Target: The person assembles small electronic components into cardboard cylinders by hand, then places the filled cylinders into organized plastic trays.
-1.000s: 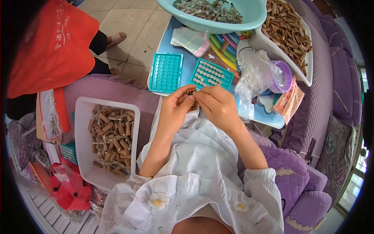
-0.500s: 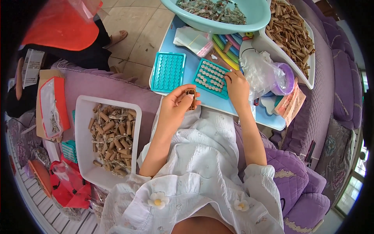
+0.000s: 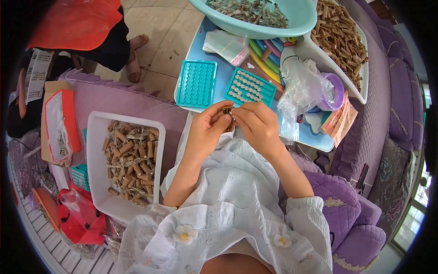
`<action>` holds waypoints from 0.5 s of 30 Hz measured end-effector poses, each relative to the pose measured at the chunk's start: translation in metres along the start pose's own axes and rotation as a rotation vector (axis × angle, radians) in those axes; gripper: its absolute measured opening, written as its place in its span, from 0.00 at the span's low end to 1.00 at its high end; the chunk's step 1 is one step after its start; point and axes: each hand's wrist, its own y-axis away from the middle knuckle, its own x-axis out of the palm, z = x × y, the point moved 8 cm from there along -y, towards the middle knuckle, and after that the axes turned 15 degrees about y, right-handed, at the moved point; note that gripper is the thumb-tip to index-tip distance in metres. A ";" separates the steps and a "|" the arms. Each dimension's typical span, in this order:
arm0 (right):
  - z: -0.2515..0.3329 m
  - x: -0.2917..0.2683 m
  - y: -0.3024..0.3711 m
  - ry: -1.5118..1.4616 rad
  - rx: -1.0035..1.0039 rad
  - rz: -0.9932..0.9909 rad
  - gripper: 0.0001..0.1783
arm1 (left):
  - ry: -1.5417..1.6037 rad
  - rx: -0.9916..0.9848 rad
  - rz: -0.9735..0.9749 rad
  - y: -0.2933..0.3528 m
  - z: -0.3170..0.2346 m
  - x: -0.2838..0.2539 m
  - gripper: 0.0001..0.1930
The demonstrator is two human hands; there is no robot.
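Between the fingers of my left hand (image 3: pixel 204 130) is a small brown oblong piece (image 3: pixel 229 127) with dark parts inside it. My right hand (image 3: pixel 261 129) meets it there, thumb and forefinger pinched at the piece's upper end. Something tiny and pale shows at those fingertips, too small to name. Just beyond my hands lies a teal tray (image 3: pixel 268 93) with several rows of small pale round discs (image 3: pixel 246 86) in it. Left of that, a second teal tray (image 3: pixel 197 83) shows rows of round hollows.
A white bin (image 3: pixel 96 155) of brown paper tubes stands at my left. At the table's far side are a light-blue basin (image 3: pixel 255 33) of small wrapped pieces and another white bin (image 3: pixel 363 91) of tubes. Plastic bags (image 3: pixel 296 91) lie right. Another person's feet (image 3: pixel 133 66) show far left.
My right hand has left the disc tray and come over to the brown piece in my left hand. The disc tray has shifted slightly right. The other person's feet have moved further into view.
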 end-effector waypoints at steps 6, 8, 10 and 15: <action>-0.008 0.015 0.008 -0.012 -0.032 0.151 0.11 | 0.026 -0.051 -0.112 -0.004 0.013 -0.019 0.12; -0.054 0.009 0.015 -0.052 0.291 0.092 0.10 | 0.019 -0.023 -0.128 -0.002 0.006 -0.022 0.11; -0.094 0.004 0.023 0.134 0.570 0.112 0.08 | 0.011 0.003 -0.143 -0.002 0.003 -0.025 0.11; -0.123 0.032 0.049 0.368 0.461 0.269 0.06 | 0.016 -0.019 -0.111 -0.005 0.003 -0.018 0.11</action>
